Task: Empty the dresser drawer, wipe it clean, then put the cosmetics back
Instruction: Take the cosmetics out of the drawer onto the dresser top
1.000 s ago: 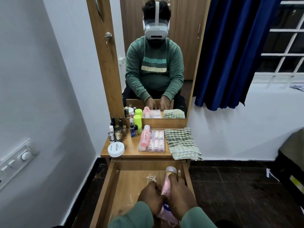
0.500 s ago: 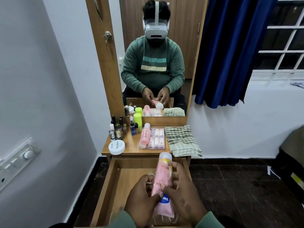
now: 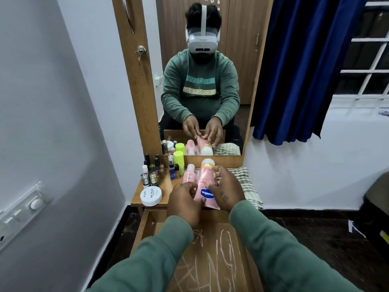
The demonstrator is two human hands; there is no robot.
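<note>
Both hands hold a pink Vaseline tube over the dresser top, its white cap pointing toward the mirror. My left hand grips its lower left side and my right hand wraps its right side. Below them the wooden drawer stands pulled out, its floor bare except for white streaks. On the dresser top stand a small pink bottle, a lime green bottle, several small dark bottles and a white nail polish remover jar.
A folded green checked cloth lies on the right of the dresser top, partly behind my right hand. The mirror rises behind. A grey wall with a switch plate is at left, a blue curtain at right, dark floor below.
Both hands have lifted the pink tube out of the drawer and carried it forward over the dresser top. The drawer floor with its white streaks now shows.
</note>
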